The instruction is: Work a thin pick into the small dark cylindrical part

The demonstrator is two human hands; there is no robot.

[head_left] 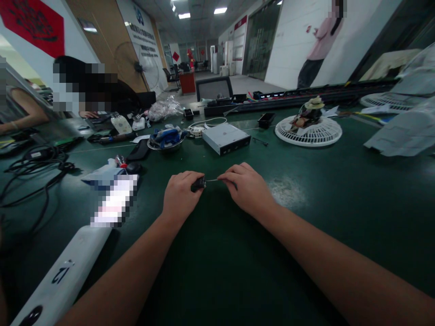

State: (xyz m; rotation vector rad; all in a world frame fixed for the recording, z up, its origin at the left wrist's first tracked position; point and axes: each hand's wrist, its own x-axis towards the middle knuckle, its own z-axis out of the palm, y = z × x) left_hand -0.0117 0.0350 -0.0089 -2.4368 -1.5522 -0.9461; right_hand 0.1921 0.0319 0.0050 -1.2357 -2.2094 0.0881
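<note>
My left hand is closed around a small black part, whose dark end shows between thumb and fingers. From that end a thin, pale rod or wire runs across to the right. My right hand pinches the far end of this rod, thumb against fingertips. Both hands are just above the green table; the fingers hide much of the black part, so its exact kind cannot be told. Beyond the hands lies a white box with a black front.
A white fan grille stands at the back right, a bowl with blue cloth at the back left. On the left are a lit phone, a white device and black cables. One person sits left; another stands far right.
</note>
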